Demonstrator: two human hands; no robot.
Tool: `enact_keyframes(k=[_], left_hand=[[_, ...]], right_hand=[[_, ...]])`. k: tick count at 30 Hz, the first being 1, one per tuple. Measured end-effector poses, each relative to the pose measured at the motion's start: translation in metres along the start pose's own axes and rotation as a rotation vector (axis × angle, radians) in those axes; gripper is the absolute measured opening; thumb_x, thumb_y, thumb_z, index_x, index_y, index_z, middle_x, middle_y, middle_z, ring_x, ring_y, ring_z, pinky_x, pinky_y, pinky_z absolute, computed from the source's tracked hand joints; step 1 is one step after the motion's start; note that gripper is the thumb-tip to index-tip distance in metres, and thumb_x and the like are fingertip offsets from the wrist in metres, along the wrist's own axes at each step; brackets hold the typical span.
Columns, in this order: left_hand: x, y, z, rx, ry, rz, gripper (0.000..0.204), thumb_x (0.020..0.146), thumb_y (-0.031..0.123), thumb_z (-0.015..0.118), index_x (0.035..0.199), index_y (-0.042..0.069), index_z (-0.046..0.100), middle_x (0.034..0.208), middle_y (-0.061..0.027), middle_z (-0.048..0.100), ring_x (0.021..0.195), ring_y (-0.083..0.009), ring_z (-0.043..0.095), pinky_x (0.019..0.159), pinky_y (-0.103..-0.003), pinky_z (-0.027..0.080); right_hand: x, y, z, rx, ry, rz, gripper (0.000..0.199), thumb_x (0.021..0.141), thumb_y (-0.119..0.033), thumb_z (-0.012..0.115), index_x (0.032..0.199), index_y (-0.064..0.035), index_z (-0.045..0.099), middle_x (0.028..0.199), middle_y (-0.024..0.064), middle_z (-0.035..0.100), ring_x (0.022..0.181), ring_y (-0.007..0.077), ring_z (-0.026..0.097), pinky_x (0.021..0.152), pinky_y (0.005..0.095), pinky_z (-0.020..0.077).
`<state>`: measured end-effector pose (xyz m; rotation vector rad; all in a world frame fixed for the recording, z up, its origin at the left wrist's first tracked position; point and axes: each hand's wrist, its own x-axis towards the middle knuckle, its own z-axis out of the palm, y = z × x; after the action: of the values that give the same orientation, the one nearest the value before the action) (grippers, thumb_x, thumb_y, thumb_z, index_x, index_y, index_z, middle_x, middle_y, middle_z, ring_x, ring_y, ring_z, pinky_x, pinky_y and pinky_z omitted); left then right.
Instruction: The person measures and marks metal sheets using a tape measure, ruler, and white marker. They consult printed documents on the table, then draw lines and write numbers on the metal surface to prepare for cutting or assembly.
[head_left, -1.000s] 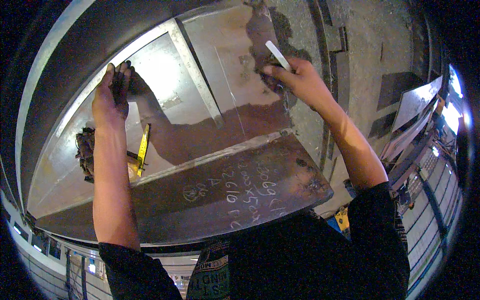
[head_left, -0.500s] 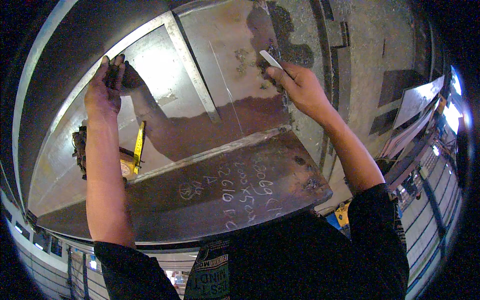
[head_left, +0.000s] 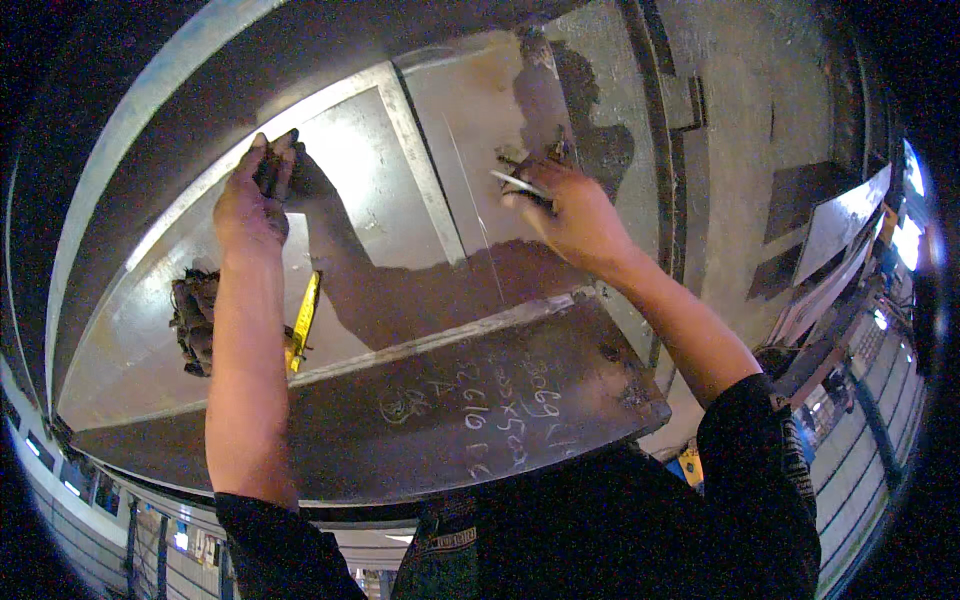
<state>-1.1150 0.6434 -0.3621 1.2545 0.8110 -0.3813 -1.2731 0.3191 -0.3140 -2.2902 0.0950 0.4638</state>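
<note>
While your right hand (head_left: 577, 208) pinches the stick (head_left: 514, 183), its free end points left toward the leg of the square (head_left: 419, 150) running away from you on the plate (head_left: 480, 90). Your left hand (head_left: 250, 207) lies at the other leg; whether it grips, I cannot tell.

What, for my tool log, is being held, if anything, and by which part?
The right grip holds a slim white stick by its palm-side end. The left grip is at the metal square's long arm; whether it grasps it cannot be told.

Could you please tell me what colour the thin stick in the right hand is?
White; the thin stick shows best in the head view.
</note>
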Motion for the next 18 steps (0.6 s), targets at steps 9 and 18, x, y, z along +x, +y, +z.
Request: enact_keyframes(k=[9,18], left_hand=[[-0.03,0.004,0.033,0.016,-0.036,0.078,0.025,0.092,0.004,0.059,0.109,-0.013,0.054,0.1,-0.0239,0.067,0.094,-0.0348,0.069,0.081,-0.034,0.061],[-0.027,-0.003,0.041,-0.116,0.058,0.036,0.022,0.09,0.001,0.061,0.106,-0.013,0.054,0.098,-0.0231,0.067,0.093,-0.036,0.069,0.081,-0.039,0.062]], right_hand=[[0.012,-0.026,0.013,-0.002,-0.057,0.118,0.023,0.086,-0.026,0.068,0.096,-0.0054,0.065,0.086,0.0195,0.064,0.079,0.0399,0.062,0.069,0.0443,0.0494],[0.019,-0.027,0.012,-0.086,-0.117,0.179,0.031,0.084,-0.033,0.065,0.1,-0.0065,0.065,0.088,0.0197,0.066,0.079,0.0402,0.065,0.069,0.0487,0.0518]])
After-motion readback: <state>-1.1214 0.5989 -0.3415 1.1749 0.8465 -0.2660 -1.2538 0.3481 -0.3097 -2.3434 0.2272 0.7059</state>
